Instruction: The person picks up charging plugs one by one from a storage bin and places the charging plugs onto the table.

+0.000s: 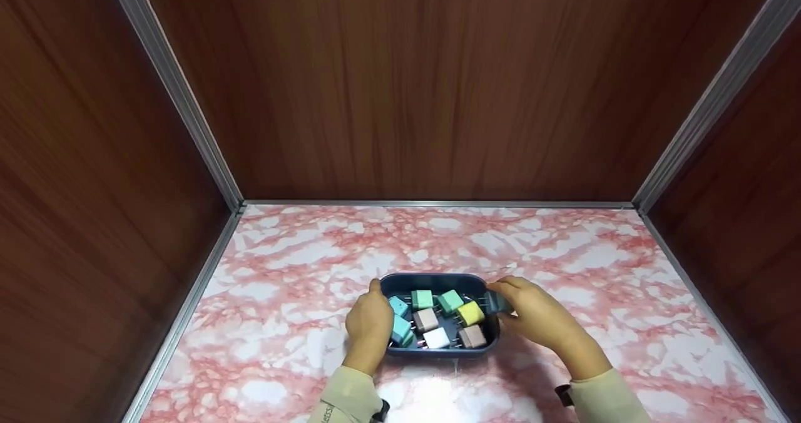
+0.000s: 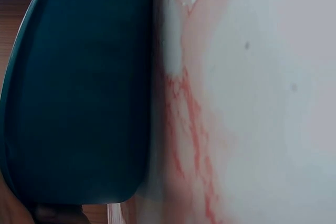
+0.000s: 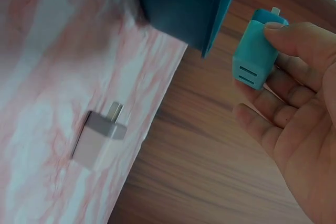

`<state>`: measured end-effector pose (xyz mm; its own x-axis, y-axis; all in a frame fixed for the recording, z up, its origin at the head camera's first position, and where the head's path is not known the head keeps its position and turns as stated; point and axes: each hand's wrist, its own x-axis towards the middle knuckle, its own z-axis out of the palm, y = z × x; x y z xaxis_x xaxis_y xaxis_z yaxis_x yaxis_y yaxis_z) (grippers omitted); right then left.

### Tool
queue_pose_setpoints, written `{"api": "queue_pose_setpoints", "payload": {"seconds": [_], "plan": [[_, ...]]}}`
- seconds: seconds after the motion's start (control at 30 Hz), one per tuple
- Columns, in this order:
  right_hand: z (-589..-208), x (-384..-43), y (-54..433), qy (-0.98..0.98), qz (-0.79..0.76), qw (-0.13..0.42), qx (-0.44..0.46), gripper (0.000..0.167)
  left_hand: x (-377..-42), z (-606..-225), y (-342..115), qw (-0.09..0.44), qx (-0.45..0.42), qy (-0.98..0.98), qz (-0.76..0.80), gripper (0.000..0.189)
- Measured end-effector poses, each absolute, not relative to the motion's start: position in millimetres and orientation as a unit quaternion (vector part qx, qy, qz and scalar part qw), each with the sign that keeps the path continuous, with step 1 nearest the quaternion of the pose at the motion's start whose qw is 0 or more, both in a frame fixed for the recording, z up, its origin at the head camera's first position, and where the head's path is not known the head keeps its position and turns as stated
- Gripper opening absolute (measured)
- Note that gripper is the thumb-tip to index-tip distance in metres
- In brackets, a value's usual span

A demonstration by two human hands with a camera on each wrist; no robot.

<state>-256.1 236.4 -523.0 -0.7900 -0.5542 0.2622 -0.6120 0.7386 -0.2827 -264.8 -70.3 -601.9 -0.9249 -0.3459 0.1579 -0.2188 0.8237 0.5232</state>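
A dark blue plastic bin (image 1: 432, 352) sits on the table with several USB charger plugs in it. Among them are a yellow charger (image 1: 470, 313), a white charger (image 1: 436, 338) and a mint green charger (image 1: 422, 299); pinkish and light blue ones lie around these. My left hand (image 1: 369, 323) grips the bin's left end, its thumb at the rim. At the right end, my right hand (image 1: 535, 310) pinches a teal charger (image 3: 256, 53) between thumb and fingers, prongs toward the bin. Its two USB slots show in the right wrist view.
In the right wrist view a pinkish grey charger (image 3: 100, 140) appears against the red and white marbled table (image 3: 47, 77). Brown wood-grain panels (image 1: 400, 97) with metal edge strips (image 1: 438, 203) enclose the table at the back and both sides.
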Motion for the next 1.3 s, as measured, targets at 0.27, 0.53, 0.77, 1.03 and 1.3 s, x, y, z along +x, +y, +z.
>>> {"api": "queue_pose_setpoints", "payload": {"seconds": [0.27, 0.53, 0.77, 1.03, 1.3], "plan": [[-525.0, -258.5, 249.8, -0.939, 0.174, 0.079, 0.287, 0.051, -265.9, -602.5, -70.0, 0.117, 0.150, -0.947, -0.260, 0.038], [-527.2, -262.7, 260.1, -0.946, 0.177, 0.062, 0.263, 0.051, -265.6, -601.6, -71.0, 0.111, 0.155, -0.947, -0.259, 0.038], [-532.4, -268.8, 266.8, -0.950, 0.164, 0.056, 0.259, 0.052, -265.0, -600.6, -71.0, 0.109, 0.151, -0.947, -0.262, 0.038], [-537.0, -269.9, 269.4, -0.952, 0.162, 0.040, 0.256, 0.053, -266.2, -601.6, -69.9, 0.108, 0.147, -0.948, -0.261, 0.039], [-545.4, -268.2, 270.2, -0.950, 0.151, 0.043, 0.272, 0.048, -266.2, -601.8, -70.9, 0.107, 0.149, -0.948, -0.259, 0.040]]}}
